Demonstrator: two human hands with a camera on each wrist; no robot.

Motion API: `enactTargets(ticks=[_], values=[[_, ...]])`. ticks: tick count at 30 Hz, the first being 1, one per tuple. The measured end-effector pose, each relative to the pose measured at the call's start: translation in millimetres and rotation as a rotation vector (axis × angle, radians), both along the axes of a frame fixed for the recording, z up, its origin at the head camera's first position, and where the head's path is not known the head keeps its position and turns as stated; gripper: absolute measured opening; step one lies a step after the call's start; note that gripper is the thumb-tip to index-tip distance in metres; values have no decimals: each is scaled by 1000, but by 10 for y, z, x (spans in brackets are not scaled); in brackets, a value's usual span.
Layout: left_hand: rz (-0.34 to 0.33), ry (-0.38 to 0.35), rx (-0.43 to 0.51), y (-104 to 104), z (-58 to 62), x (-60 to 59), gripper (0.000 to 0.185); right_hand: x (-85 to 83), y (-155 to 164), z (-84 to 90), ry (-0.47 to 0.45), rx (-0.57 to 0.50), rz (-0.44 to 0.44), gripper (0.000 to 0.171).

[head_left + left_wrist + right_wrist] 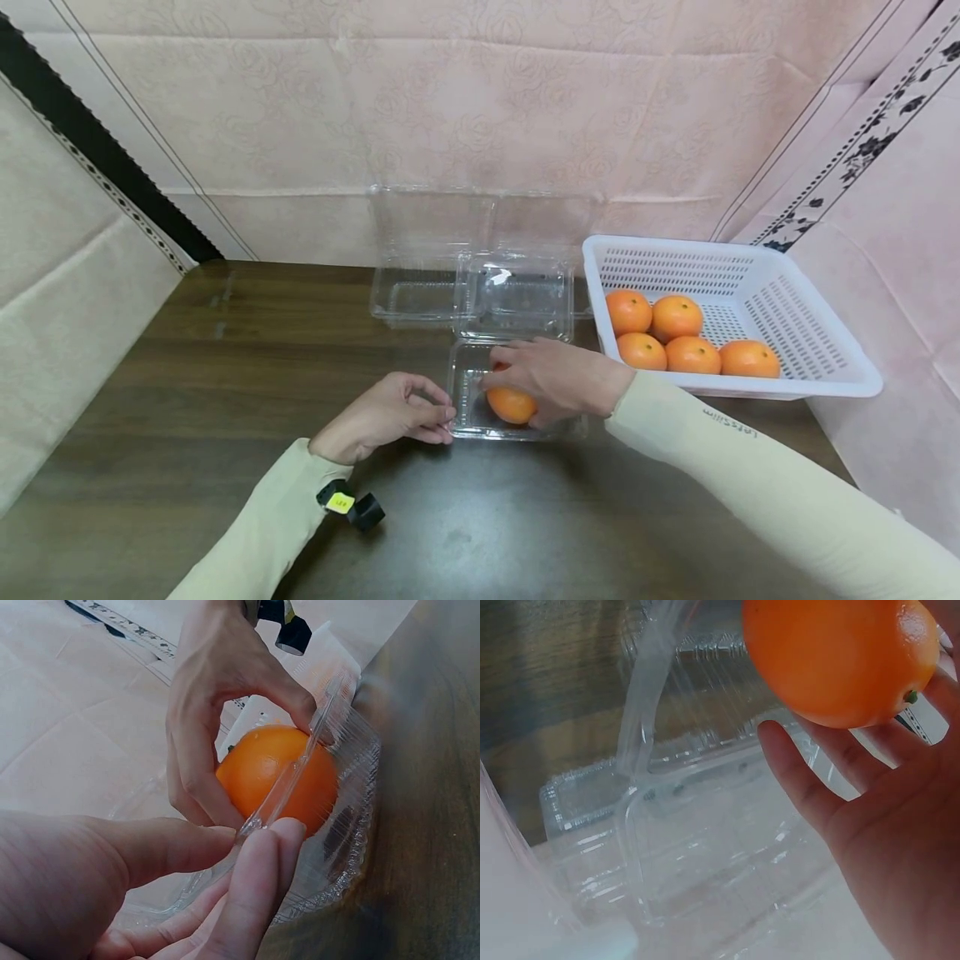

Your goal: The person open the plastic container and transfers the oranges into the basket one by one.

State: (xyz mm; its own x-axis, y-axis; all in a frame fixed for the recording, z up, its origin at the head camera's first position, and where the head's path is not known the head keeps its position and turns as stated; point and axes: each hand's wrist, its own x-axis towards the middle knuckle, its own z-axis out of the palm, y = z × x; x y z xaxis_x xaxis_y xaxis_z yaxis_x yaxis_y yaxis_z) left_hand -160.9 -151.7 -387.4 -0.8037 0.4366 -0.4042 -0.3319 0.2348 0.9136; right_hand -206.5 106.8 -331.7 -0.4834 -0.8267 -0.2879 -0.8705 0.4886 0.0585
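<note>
Orange (512, 405): inside the clear tray (471, 417), under the right fingers, just right of the left fingers.
Risk: probably tray sliding on the tabletop (225, 400) or tipping, if the thin rim slips from the pinch while the fruit goes down.
Right hand (555, 379): fingers curved loosely over the orange, grasping it.
Left hand (386, 415): thumb and fingertips (259, 855) pinching the tray rim.
Basket (825, 379): more oranges, well right.

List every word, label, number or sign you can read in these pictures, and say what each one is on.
Grey lettering on the cream right sleeve, near the wrist: one short word, seen upside down and too small to read for certain.
Small yellow tag on the black wrist-worn device at the left sleeve: dark marks on it, too small to read.
Nothing readable on the clear plastic clamshell boxes, the white perforated plastic basket or the oranges.
</note>
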Motion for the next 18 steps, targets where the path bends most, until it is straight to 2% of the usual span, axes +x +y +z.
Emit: enactTargets(ticks=[8,18], values=[[-10,13,0,-13,7,6,28,25,10,74,34,-4,17,71],[-25,28,1,-19,20,19,29,28,47,175,22,-26,-5,67]])
